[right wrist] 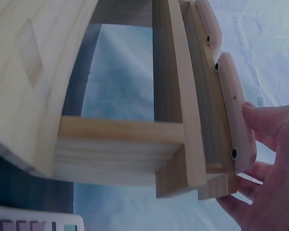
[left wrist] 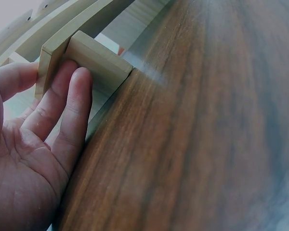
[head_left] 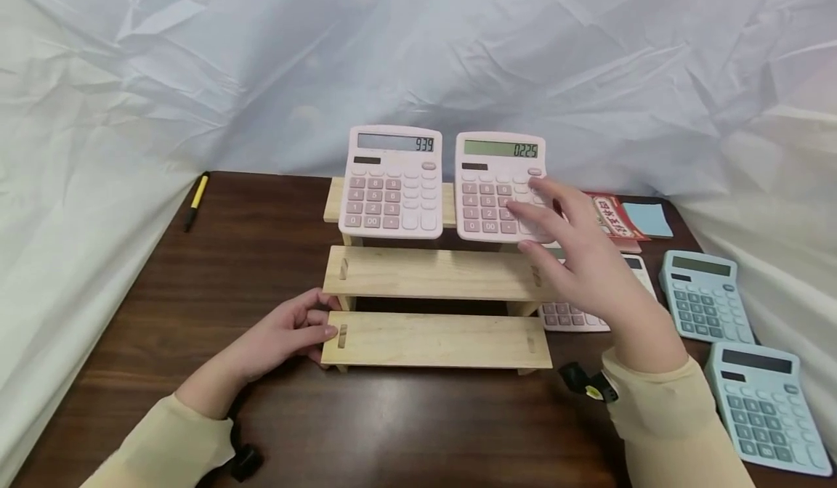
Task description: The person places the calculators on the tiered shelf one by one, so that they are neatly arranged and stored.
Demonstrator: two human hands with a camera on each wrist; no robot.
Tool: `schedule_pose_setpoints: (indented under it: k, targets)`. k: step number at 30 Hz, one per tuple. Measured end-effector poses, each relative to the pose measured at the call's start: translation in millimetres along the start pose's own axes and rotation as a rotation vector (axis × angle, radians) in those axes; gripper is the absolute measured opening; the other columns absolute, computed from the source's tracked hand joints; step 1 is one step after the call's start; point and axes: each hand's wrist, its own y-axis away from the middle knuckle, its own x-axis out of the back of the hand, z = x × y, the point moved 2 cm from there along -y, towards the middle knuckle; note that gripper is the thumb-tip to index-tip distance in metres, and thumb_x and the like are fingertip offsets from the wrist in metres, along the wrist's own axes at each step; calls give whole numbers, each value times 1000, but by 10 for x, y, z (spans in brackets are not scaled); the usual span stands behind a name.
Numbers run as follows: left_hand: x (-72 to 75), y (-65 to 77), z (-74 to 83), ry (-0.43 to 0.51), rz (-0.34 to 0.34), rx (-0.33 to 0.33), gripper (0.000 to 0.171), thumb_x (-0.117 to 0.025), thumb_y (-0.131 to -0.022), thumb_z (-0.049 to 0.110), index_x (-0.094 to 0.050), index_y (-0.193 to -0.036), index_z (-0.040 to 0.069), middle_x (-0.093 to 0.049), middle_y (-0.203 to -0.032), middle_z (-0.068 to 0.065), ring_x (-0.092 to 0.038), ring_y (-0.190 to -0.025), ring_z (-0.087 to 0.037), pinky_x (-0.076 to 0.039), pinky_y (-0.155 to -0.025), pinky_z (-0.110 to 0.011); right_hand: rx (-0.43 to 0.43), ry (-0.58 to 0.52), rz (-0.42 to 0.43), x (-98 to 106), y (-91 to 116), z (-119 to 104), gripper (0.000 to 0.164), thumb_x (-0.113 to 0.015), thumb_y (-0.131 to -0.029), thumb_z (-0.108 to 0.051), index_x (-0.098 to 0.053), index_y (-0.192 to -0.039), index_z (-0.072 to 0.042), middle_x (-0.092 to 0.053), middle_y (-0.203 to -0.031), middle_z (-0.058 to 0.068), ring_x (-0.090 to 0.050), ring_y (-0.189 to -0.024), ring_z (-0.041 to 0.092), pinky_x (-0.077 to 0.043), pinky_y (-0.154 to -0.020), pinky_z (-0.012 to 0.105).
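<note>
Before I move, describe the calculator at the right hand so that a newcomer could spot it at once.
On the dark table, find the three-step wooden stand and go up to its top shelf. There, pick the pale pink calculator on the right, with the right hand at its right side. It reads 0.225, while the matching calculator on the left reads 939.

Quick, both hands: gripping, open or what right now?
Left hand: closed, pinching the left end of the lowest wooden step.
Right hand: touching the right-hand pink calculator on the top step; whether it grips cannot be told.
</note>
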Motion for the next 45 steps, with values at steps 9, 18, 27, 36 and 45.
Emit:
schedule_pose_setpoints:
  k: [9,18,27,36,45]
  targets:
    - [-6,-31,12,8,-10,15,38,-58,-98,12,-36,-125,-3,-65,-106,-26,-67,-87,-38,-56,-68,-52,-52,-14,-20,46,205,118,57,-70,-86,-3,-53,-139,-14,-31,-153,10,-35,-135,31,-35,-106,42]
    - [-1,-74,16,11,-12,27,39,-59,-98,13,-36,-125,-2,-65,-108,-25,-67,-89,-37,-56,-69,-51,-191,90,-2,101,457,250,74,-74,-83,-5,-42,-148,-20,-41,-148,8,-46,-126,31,-40,-99,48]
    - [13,-29,3,-5,3,23,38,-59,-98,12,-36,-125,-2,-65,-107,-25,-67,-88,-37,-56,-69,-52,-622,193,-322,-30,611,503,86,-61,-93,-43,-11,-156,-12,-26,-150,31,-28,-133,53,-28,-96,74]
    - [16,-29,-12,-2,9,14,38,-58,-98,12,-36,-125,-1,-65,-106,-25,-67,-87,-37,-56,-68,-52,-765,234,-523,-322,675,651,110,-67,-83,-51,2,-154,-3,3,-151,39,-10,-133,62,-31,-90,76]
    - [-9,-3,-28,-1,15,28,38,-59,-98,13,-36,-125,-1,-65,-106,-25,-67,-86,-37,-56,-68,-51,-731,289,-569,-511,715,641,112,-75,-73,-42,-10,-151,5,-8,-149,41,-19,-128,61,-30,-89,76]
